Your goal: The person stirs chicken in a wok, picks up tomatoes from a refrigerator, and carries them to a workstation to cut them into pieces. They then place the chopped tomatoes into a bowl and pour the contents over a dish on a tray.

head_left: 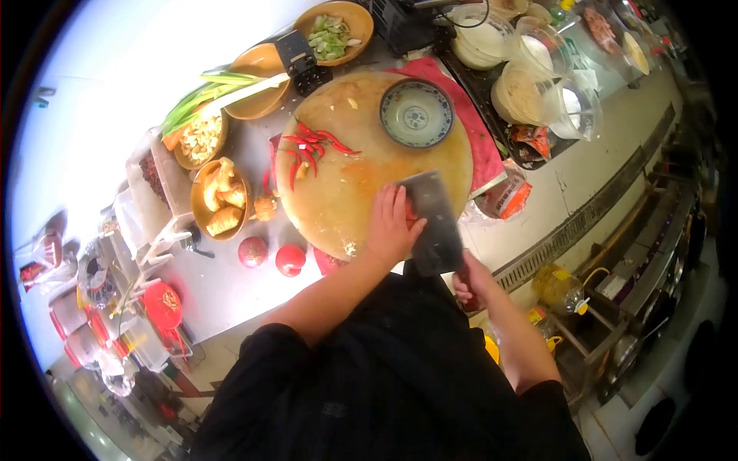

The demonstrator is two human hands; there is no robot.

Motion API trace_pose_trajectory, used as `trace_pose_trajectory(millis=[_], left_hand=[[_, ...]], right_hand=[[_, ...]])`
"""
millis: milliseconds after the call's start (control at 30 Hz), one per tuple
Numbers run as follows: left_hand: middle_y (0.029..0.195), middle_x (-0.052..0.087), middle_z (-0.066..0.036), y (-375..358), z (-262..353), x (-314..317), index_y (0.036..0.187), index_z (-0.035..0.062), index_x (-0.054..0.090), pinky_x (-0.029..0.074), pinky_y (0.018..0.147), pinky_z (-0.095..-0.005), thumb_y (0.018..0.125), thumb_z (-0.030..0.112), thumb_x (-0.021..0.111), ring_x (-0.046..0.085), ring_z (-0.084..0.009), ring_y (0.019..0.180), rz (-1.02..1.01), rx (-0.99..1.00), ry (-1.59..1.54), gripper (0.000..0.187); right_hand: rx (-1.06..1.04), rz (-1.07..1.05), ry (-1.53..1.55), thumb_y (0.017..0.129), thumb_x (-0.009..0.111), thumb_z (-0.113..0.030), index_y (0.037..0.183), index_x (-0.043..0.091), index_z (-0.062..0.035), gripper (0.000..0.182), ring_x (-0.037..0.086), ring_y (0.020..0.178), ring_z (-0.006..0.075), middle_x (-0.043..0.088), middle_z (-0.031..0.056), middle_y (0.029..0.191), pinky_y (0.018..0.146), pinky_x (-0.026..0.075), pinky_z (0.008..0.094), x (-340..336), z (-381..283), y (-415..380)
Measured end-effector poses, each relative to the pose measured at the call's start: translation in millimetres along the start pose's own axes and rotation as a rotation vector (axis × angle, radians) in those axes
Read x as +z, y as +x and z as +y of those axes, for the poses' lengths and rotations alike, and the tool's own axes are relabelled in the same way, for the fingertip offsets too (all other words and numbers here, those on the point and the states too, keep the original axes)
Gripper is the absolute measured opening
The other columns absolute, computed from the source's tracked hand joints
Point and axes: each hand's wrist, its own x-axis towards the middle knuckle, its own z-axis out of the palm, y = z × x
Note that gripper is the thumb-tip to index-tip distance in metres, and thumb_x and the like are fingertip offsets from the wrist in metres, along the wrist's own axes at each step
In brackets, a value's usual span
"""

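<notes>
My right hand (pixel 478 281) grips the handle of a cleaver (pixel 438 223), whose broad dark blade stands over the near right part of the round chopping board (pixel 361 223). Beside the blade, my left hand (pixel 390 224) is closed over a red piece of food (pixel 410 208) that is mostly hidden by the fingers and the cleaver. On the board, farther off, lie several red chillies (pixel 309 146) with small pale yellow pieces. A blue-patterned bowl (pixel 416 114) sits at the board's far right.
Left of the board are a bowl of ginger (pixel 223 200), a red onion (pixel 253 252), a tomato (pixel 290 260) and leeks (pixel 207 98) across bowls. Beyond stands a bowl of chopped greens (pixel 330 37). Several clear tubs (pixel 523 92) fill a tray at the far right.
</notes>
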Motion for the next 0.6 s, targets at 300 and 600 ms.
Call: trace_pose_trajectory(millis=[300, 600], left_hand=[[0.133, 0.046, -0.024, 90.2, 36.6, 1.3, 0.125, 0.0014, 0.053, 0.036, 0.105, -0.0474, 0.084, 0.021, 0.070, 0.044, -0.0433, 0.124, 0.314, -0.114, -0.159, 0.049], [0.118, 0.057, -0.022, 191.9, -0.8, 38.1, 0.103, 0.0032, 0.063, 0.041, 0.099, -0.0450, 0.088, 0.018, 0.062, 0.051, -0.0383, 0.115, 0.376, -0.199, -0.158, 0.021]], right_hand=[[-0.225, -0.052, -0.123, 0.099, 0.022, -0.064, 0.051, 0.039, -0.0083, 0.075, 0.036, 0.034, 0.0185, 0.034, 0.0051, 0.043, 0.040, 0.037, 0.0321, 29.9, -68.0, -40.2], [-0.526, 0.286, -0.021, 0.099, 0.025, -0.064, 0.052, 0.039, -0.0090, 0.073, 0.036, 0.032, 0.0189, 0.035, 0.0046, 0.043, 0.036, 0.036, 0.0322, 39.5, -89.9, -85.5]])
